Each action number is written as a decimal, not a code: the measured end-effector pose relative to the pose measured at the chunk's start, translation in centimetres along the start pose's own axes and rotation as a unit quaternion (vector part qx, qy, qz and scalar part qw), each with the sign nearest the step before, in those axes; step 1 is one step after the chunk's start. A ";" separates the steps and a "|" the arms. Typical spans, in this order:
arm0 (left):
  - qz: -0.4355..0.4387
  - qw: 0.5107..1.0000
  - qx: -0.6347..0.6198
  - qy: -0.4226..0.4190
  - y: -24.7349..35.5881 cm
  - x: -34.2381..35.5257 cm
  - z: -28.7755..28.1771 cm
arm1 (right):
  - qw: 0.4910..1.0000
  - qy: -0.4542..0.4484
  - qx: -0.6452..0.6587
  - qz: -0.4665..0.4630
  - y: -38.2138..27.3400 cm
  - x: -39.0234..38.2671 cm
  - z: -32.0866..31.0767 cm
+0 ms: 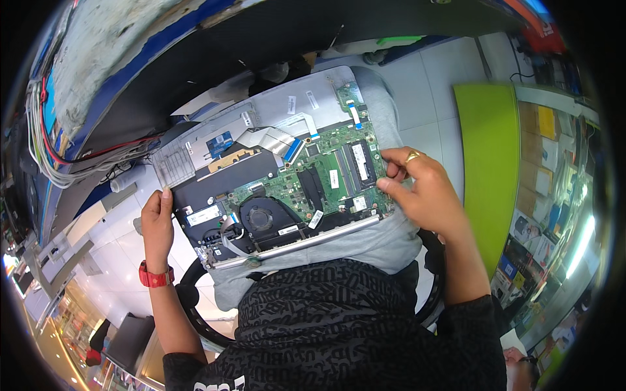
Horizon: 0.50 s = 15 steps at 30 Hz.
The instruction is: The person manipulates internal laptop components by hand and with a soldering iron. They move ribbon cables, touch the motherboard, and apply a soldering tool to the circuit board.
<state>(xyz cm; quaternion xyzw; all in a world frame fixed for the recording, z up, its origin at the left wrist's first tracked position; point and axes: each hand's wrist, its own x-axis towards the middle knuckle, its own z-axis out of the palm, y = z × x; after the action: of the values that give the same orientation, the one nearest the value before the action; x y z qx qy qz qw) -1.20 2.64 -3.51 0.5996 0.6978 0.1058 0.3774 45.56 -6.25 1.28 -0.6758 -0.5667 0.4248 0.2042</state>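
An opened laptop base (231,173) rests across my lap, tilted so its insides face up. My left hand (158,214) grips its left edge, thumb on top. At the right edge, my right hand (425,192) holds the base between thumb and fingers, beside the green circuit board (330,182). A memory module (360,165) sits in that board near my right fingertips. The black cooling fan (261,219) lies left of the board, near the silver hinge bar (300,241). White ribbon cables (277,140) lie loose over the upper middle. Fingertips under the base are hidden.
Bundled white and red cables (55,146) hang at the upper left, beside a dark overhanging panel (280,49). A lime-green panel (486,176) stands to the right, with a glass display case (554,208) beyond it. Pale floor tiles (424,72) show around me.
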 end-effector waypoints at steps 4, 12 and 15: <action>0.001 1.000 -0.022 -0.002 -0.3 0.2 0.2 | 0.998 0.047 -0.027 -0.041 0.0 1.8 -0.8; -0.019 1.000 -0.001 -0.014 0.2 0.0 0.0 | 0.984 0.092 -0.138 -0.070 -2.1 5.9 0.4; -0.003 1.000 0.012 -0.009 0.4 -0.1 -0.2 | 0.978 0.101 -0.167 -0.075 -2.7 6.7 1.2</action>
<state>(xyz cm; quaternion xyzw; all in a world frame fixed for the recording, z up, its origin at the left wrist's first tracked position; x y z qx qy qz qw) -1.04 2.67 -3.12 0.6034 0.6972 0.0909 0.3762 42.96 0.54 0.40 -0.6952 -0.6551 0.2377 0.1758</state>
